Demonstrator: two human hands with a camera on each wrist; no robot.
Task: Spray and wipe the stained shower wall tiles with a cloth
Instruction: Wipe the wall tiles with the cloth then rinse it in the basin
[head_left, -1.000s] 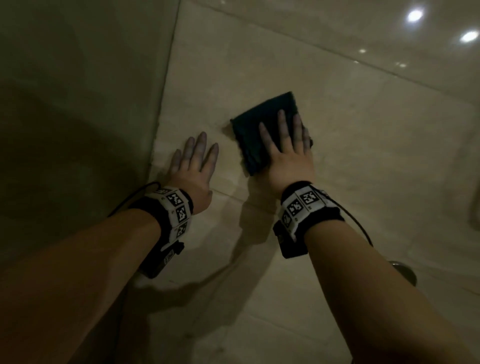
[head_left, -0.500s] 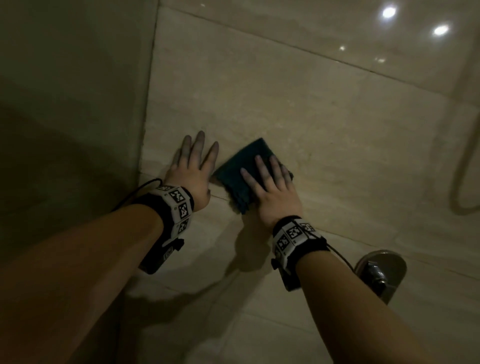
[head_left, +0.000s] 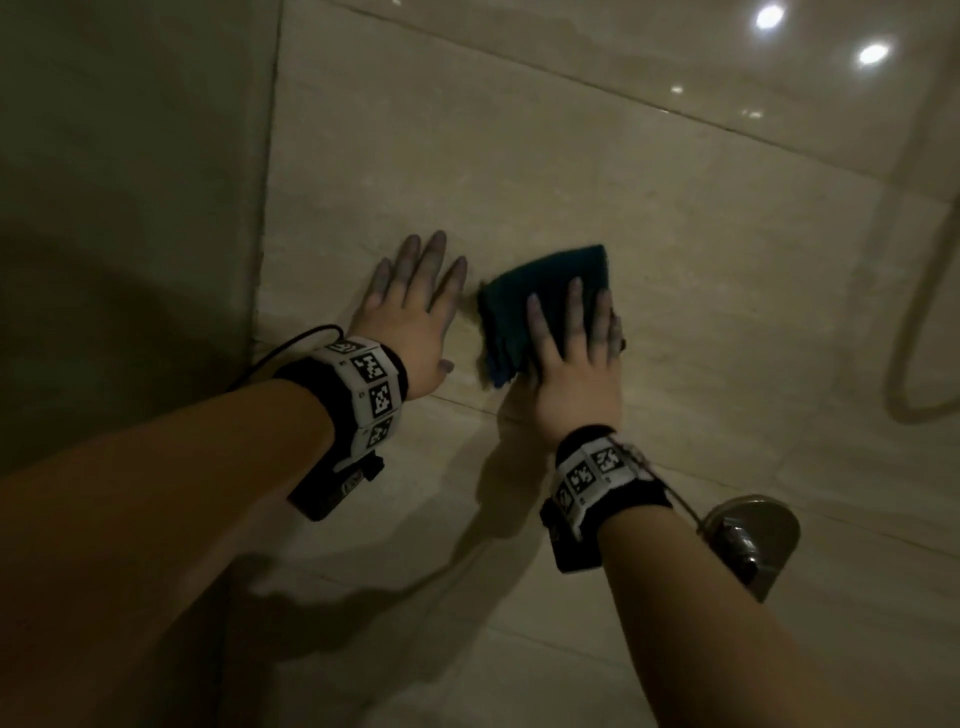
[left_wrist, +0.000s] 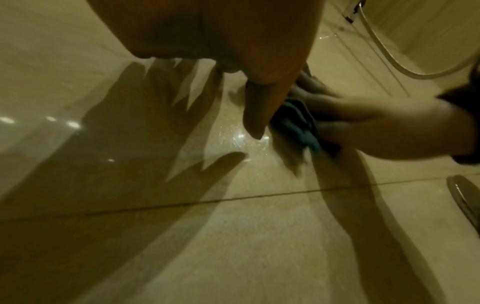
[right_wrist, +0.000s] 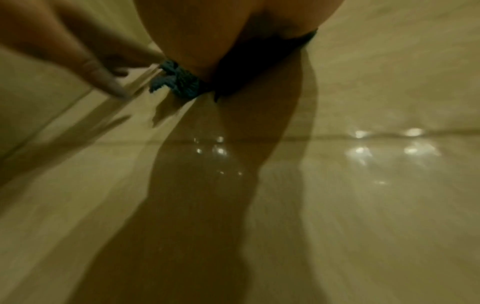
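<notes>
Presently we note our right hand (head_left: 574, 364) flat, fingers straight, pressing the folded teal cloth (head_left: 540, 306) against the wall tile (head_left: 675, 249). Just left of the cloth, our left hand (head_left: 410, 322) rests flat, apparently empty.

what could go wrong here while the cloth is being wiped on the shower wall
The left hand lies flat on the glossy wall tile right beside the cloth; the left wrist view shows droplets there, so a braced palm might slip. The right hand only presses the folded cloth with straight fingers, so it may bunch or slide out. A metal fitting sits near the right forearm and could get bumped.
</notes>
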